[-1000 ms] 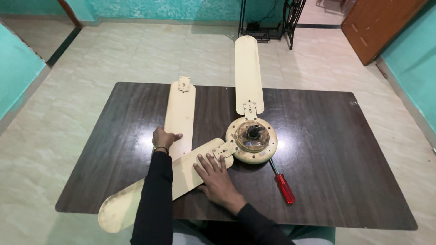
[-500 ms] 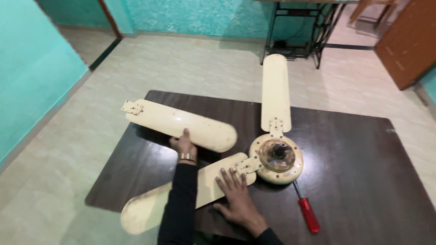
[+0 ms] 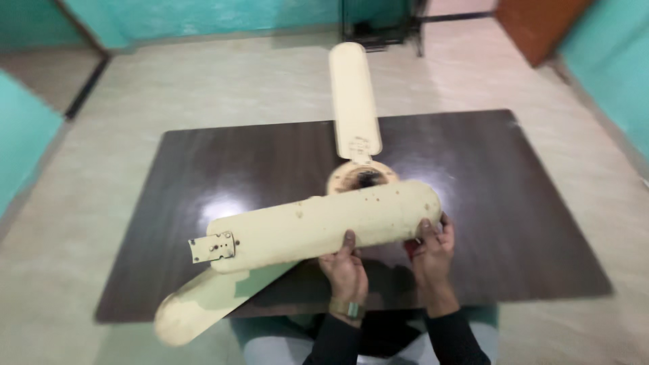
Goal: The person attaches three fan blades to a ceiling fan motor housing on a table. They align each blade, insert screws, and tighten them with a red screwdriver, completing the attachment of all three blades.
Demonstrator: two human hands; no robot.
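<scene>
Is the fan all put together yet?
Not yet. Two blades sit at the fan motor: the far blade and the near blade. The loose blade is held up by the left hand and right hand, unattached.

The loose blade (image 3: 318, 226) is up over the near bench (image 3: 203, 169), crossing left to right, both hands (image 3: 389, 260) at its right end. Fan hub (image 3: 362, 177) just behind; another blade (image 3: 353, 101) runs far, a third (image 3: 209, 301) near-left.
</scene>
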